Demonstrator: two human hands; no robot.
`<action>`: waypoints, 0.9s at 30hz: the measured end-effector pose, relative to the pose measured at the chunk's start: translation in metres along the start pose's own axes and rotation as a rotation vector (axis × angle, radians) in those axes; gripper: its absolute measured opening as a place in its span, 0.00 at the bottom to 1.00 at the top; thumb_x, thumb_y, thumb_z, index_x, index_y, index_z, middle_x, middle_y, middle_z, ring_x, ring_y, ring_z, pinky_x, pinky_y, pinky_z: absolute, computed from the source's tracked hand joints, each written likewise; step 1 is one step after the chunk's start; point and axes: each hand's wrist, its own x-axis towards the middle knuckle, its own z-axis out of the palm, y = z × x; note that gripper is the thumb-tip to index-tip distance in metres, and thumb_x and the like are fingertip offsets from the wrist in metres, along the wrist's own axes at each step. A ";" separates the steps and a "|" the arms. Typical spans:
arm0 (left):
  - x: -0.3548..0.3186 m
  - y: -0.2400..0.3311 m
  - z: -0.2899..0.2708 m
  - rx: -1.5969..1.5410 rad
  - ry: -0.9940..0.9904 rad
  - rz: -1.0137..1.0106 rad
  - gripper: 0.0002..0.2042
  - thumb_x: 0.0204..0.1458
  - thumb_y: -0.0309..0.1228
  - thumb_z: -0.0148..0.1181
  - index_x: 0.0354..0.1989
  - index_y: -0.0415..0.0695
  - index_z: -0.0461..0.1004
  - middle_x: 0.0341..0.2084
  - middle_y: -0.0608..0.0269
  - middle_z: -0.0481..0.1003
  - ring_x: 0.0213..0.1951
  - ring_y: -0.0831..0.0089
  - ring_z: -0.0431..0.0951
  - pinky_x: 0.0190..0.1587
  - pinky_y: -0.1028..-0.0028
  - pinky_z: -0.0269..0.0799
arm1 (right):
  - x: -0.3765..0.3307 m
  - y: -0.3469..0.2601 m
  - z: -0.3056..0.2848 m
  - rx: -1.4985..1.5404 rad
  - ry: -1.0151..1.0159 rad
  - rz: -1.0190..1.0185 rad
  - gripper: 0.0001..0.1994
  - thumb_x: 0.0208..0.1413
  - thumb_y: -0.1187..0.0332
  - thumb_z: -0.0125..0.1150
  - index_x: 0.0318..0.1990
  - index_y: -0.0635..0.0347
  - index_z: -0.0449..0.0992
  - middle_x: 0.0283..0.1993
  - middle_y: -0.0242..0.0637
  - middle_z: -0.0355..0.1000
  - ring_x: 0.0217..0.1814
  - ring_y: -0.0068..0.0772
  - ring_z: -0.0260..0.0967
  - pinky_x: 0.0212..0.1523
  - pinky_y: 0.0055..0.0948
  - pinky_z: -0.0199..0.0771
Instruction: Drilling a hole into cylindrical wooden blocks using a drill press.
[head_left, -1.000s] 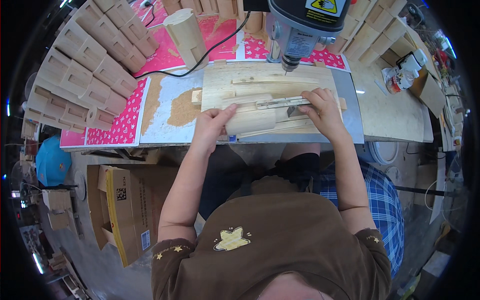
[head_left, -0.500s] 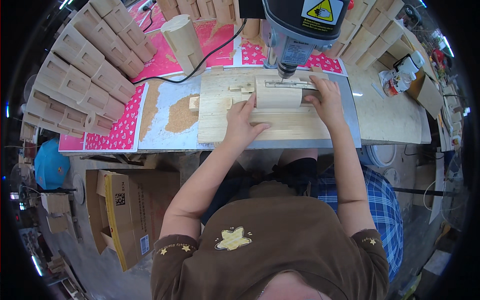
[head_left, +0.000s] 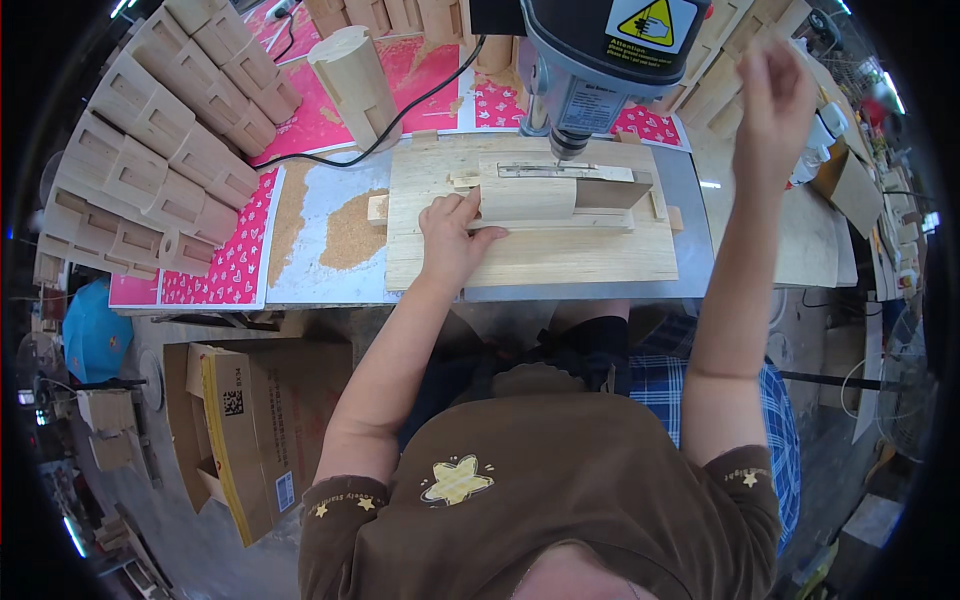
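A pale wooden block point(head_left: 527, 204) with a rounded side lies across the flat wooden board point(head_left: 560, 262), beneath the drill press point(head_left: 610, 72), its length running left to right. A slim slotted strip point(head_left: 565, 172) rests along the block's top, reaching past its right end, where a dull brown-grey plate point(head_left: 606, 196) sits just beside it. The left hand point(head_left: 450, 235) is at the block's left end, back of the hand upward, fingers bent against that end and thumb stretched rightward along the near edge – I cannot tell whether it grips the block or only presses on it. Its forearm slants up and inward from the lower left. The right hand point(head_left: 776, 95) is well apart from the block, raised at the upper right on a nearly upright forearm, fingers curled and blurred – whether it holds anything I cannot tell. Farther out, another block point(head_left: 355, 88) stands on end behind a black cable point(head_left: 395, 138), notched blocks point(head_left: 145, 165) are stacked at the left, and sawdust point(head_left: 352, 238) lies between.
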 end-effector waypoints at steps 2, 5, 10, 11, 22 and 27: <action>0.005 0.003 0.008 -0.021 -0.016 0.022 0.30 0.28 0.37 0.72 0.46 0.45 0.74 0.24 0.68 0.69 0.33 0.67 0.69 0.41 0.66 0.57 | 0.048 -0.002 0.001 -0.014 -0.082 -0.041 0.14 0.59 0.63 0.53 0.47 0.64 0.70 0.40 0.38 0.72 0.47 0.26 0.67 0.47 0.26 0.66; 0.005 0.001 0.011 -0.019 -0.013 0.035 0.30 0.27 0.37 0.72 0.46 0.45 0.74 0.23 0.68 0.69 0.32 0.68 0.69 0.41 0.66 0.57 | 0.050 -0.029 0.028 -0.279 -0.306 0.105 0.17 0.60 0.59 0.48 0.43 0.65 0.72 0.34 0.48 0.73 0.35 0.44 0.72 0.39 0.31 0.69; 0.005 0.004 0.009 -0.003 -0.017 0.027 0.30 0.27 0.37 0.72 0.46 0.46 0.74 0.23 0.68 0.70 0.32 0.67 0.69 0.40 0.66 0.58 | 0.022 -0.044 -0.001 -0.472 -0.261 0.095 0.14 0.60 0.62 0.50 0.38 0.65 0.74 0.27 0.38 0.68 0.33 0.22 0.66 0.35 0.22 0.64; 0.005 0.004 0.010 -0.012 -0.022 0.027 0.30 0.27 0.37 0.72 0.46 0.46 0.74 0.23 0.68 0.69 0.32 0.67 0.69 0.40 0.66 0.58 | 0.009 -0.051 -0.010 -0.440 -0.290 0.090 0.12 0.60 0.64 0.50 0.37 0.65 0.74 0.24 0.37 0.67 0.28 0.21 0.63 0.32 0.22 0.62; 0.004 -0.001 0.015 -0.007 0.002 0.046 0.30 0.28 0.37 0.73 0.47 0.48 0.74 0.24 0.68 0.69 0.33 0.67 0.68 0.40 0.66 0.58 | -0.130 -0.021 0.007 -0.266 -0.233 0.075 0.07 0.54 0.73 0.54 0.38 0.61 0.76 0.27 0.37 0.70 0.30 0.36 0.68 0.37 0.30 0.63; 0.002 -0.003 0.012 -0.002 0.025 0.036 0.30 0.27 0.36 0.73 0.47 0.47 0.74 0.23 0.68 0.69 0.33 0.67 0.68 0.40 0.66 0.58 | -0.132 -0.017 0.010 -0.255 -0.247 0.008 0.07 0.53 0.74 0.55 0.39 0.61 0.75 0.28 0.36 0.70 0.34 0.36 0.68 0.41 0.33 0.61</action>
